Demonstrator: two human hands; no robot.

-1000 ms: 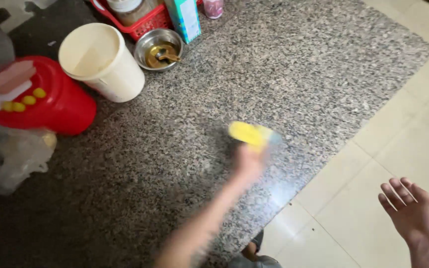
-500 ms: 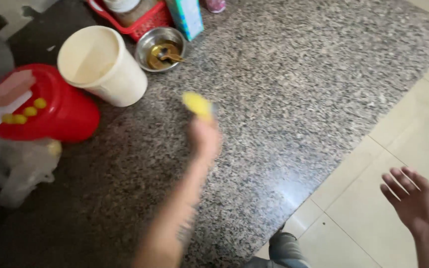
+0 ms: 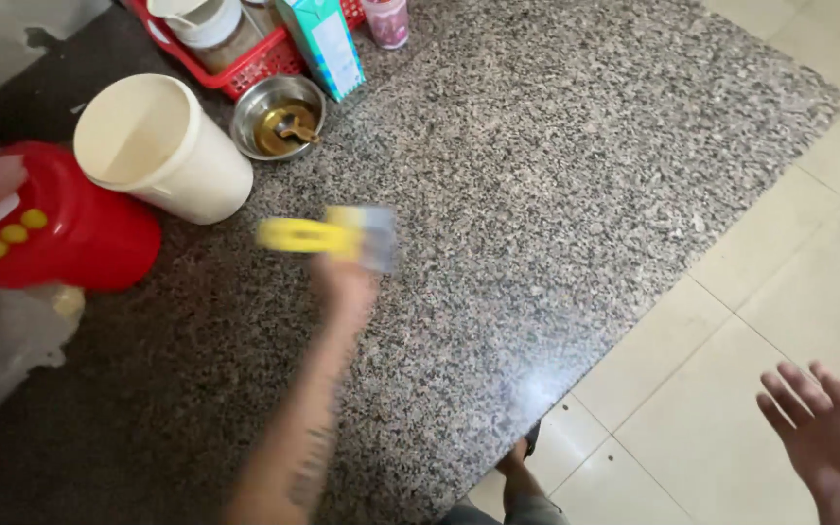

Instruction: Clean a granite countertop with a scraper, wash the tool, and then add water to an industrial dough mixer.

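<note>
We grip the yellow sponge (image 3: 328, 236) in our blurred left hand (image 3: 347, 284), right hand (image 3: 828, 442) open over the floor, and we risk to knock the cream bucket (image 3: 162, 146) nearby by swiping wide.

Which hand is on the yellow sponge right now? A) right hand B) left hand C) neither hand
B: the left hand holds the yellow sponge on the granite counter, while the right hand hangs open and empty over the tiled floor.

Both forearms bare, no sleeves; grey trousers, dark footwear below.
</note>
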